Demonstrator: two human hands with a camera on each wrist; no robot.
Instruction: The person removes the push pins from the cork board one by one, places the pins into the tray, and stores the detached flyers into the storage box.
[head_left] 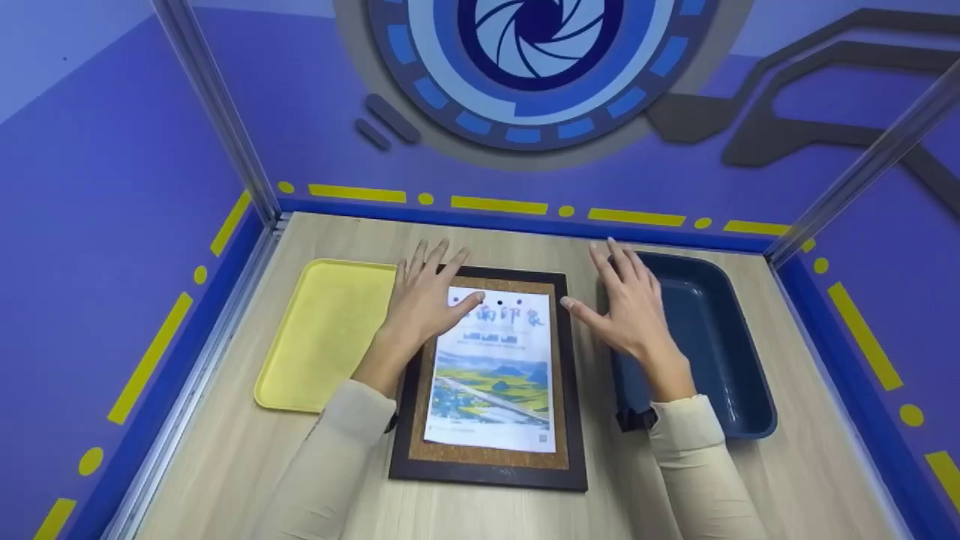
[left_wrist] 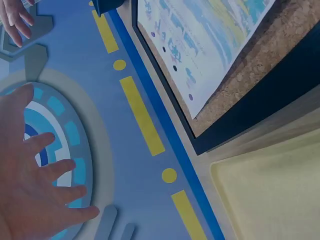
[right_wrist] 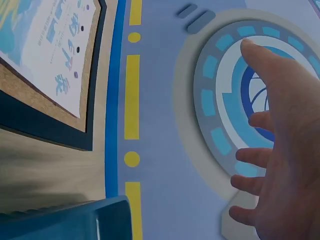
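Note:
A cork board (head_left: 480, 454) with a dark frame (head_left: 487, 474) lies on the table, and a printed poster (head_left: 491, 390) with a landscape picture rests on it. Several small dark round dots, perhaps pushpins, run along the poster's top edge. My left hand (head_left: 420, 304) hovers over the board's upper left corner, fingers spread, holding nothing. To the right of the board my right hand (head_left: 632, 311) is held in the air beside a dark blue bin (head_left: 701, 337), its fingers also spread. Both wrist views show the left hand (left_wrist: 42, 175) and right hand (right_wrist: 285, 135) touching nothing.
A shallow yellow tray (head_left: 322, 341) lies left of the board, partly behind the left arm. The blue bin stands on the right, partly covered by the right arm. Printed purple wall panels (head_left: 300, 135) with metal posts (head_left: 217, 105) enclose the wooden table (head_left: 495, 517).

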